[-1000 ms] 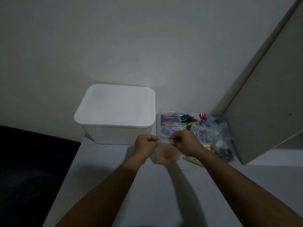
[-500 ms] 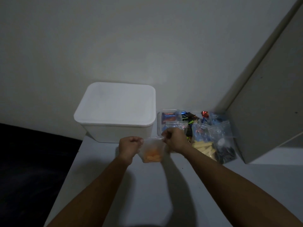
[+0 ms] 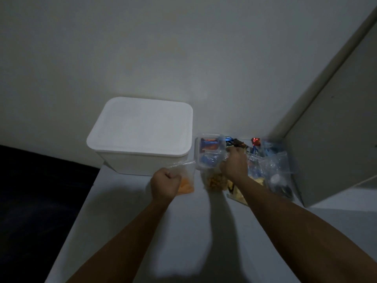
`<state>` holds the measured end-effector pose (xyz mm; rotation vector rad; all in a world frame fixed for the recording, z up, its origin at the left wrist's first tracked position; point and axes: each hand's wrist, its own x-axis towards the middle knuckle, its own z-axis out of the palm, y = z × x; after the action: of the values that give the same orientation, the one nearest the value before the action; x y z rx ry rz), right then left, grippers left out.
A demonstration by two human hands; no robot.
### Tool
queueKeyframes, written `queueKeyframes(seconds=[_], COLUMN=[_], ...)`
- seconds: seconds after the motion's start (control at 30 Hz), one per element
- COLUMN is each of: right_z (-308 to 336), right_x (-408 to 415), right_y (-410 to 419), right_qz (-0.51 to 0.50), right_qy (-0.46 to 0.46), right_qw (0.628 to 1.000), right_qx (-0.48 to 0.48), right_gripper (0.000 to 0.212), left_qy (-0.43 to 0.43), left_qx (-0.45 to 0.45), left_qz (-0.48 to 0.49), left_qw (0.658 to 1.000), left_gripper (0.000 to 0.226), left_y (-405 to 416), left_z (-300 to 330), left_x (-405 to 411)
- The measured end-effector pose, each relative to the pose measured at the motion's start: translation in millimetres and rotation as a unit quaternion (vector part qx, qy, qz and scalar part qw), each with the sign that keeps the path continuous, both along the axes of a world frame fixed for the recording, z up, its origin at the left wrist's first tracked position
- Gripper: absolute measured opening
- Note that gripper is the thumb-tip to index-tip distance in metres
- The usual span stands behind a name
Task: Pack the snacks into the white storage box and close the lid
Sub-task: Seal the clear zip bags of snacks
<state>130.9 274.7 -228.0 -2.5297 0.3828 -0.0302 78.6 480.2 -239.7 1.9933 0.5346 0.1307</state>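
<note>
You are gripping the orange bag (image 3: 186, 185) in your left hand (image 3: 165, 185), fingers curled round its top, near the box (image 3: 140, 160) at the table's (image 3: 183, 231) back edge. Your right hand (image 3: 234, 165) is clamping a 2nd bag (image 3: 216, 181). Lift the lid (image 3: 142, 125) first.

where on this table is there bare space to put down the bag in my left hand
Bare grey tabletop lies in front of the closed white storage box, between your forearms, toward the near edge. Crowded: right of the box, the heap of clear snack bags, where your right hand is. Your left hand holds the clear bag of orange snacks.
</note>
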Motion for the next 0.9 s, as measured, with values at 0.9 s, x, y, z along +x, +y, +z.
queueKeyframes(seconds=[0.9], right_z=[14], right_x=[-77], right_y=[-44], right_qz=[0.079], right_qy=[-0.037], right_qw=[0.987], right_qx=[0.136], right_gripper=[0.031], left_qy=[0.117], left_qx=[-0.131], left_qz=[-0.221], left_qw=[0.959], left_gripper=[0.029], left_y=[-81], left_z=[11], left_x=[-8])
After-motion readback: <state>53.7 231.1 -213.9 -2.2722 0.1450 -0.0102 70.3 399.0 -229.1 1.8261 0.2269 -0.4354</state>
